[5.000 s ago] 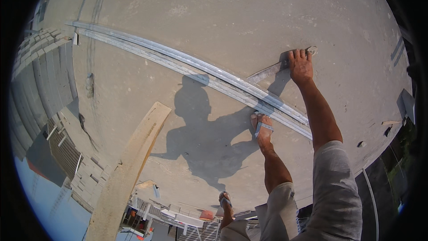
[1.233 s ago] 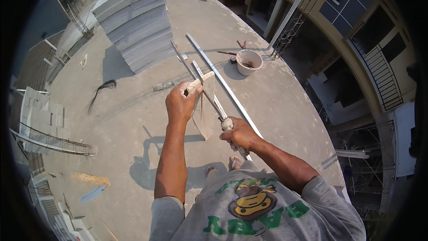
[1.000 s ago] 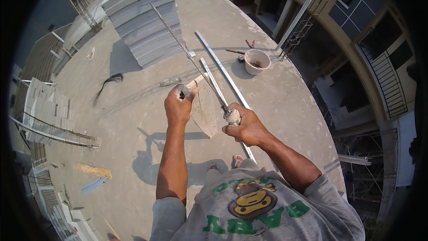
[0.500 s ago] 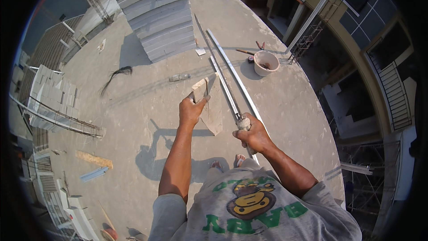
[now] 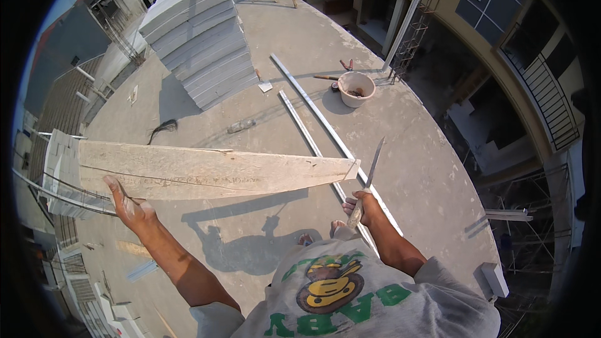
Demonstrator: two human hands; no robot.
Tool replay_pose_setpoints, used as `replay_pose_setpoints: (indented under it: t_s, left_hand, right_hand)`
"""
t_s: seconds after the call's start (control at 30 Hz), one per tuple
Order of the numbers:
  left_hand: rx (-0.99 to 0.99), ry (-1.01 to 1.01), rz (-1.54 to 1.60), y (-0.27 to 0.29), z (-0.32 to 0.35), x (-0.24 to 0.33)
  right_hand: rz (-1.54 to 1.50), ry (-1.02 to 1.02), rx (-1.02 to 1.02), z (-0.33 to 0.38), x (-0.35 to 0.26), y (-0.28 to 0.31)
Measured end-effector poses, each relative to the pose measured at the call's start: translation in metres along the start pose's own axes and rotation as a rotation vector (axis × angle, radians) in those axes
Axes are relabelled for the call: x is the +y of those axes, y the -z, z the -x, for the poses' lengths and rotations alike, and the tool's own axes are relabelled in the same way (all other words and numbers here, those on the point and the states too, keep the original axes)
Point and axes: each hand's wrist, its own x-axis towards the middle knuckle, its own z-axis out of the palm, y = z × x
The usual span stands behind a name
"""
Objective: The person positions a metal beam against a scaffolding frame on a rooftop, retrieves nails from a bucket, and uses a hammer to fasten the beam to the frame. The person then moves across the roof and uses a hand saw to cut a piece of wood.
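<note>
My left hand (image 5: 133,209) grips the lower edge of a long, pale wooden board (image 5: 219,172) near its wide left end. The board is held up off the floor, broad face showing, and narrows toward the right. A dark crack runs along part of its lower side. My right hand (image 5: 370,208) is closed around the handle of a machete (image 5: 375,163), whose blade points up and away. The board's narrow end is just left of the blade; whether they touch I cannot tell. The board's shadow falls on the concrete floor (image 5: 275,225) below.
Two pale metal bars (image 5: 303,82) lie on the floor beyond my right hand. A tall stack of grey blocks (image 5: 200,44) stands far left, a white bucket (image 5: 357,101) far right. A clear bottle (image 5: 241,126) lies between. The floor's edge drops off at right.
The board has swung from pointing away, nearly end-on, to lying broadside across the view. My left hand has moved left and down with it. The machete has turned and its blade looks shorter now.
</note>
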Motion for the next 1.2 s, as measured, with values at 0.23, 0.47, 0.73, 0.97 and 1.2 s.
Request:
replay_pose_setpoints:
  t_s: [0.23, 0.47, 0.73, 0.97, 1.2]
  left_hand:
    - [0.249, 0.046, -0.037, 0.097, 0.043, 0.020]
    - [0.398, 0.083, 0.086, 0.193, 0.088, -0.025]
    - [0.618, 0.348, -0.040, 0.273, 0.103, -0.100]
    - [0.143, 0.429, -0.488, 0.169, 0.124, -0.133]
    - [-0.559, -0.135, -0.582, -0.090, 0.155, -0.104]
  right_hand:
    - [-0.518, 0.229, -0.246, -0.046, -0.023, -0.011]
    - [-0.680, 0.402, -0.288, -0.067, -0.083, -0.035]
    - [-0.653, 0.589, -0.474, 0.006, -0.131, -0.098]
    - [-0.454, 0.836, -0.642, 0.075, -0.131, -0.150]
    - [0.231, 0.988, -0.500, 0.113, -0.045, -0.186]
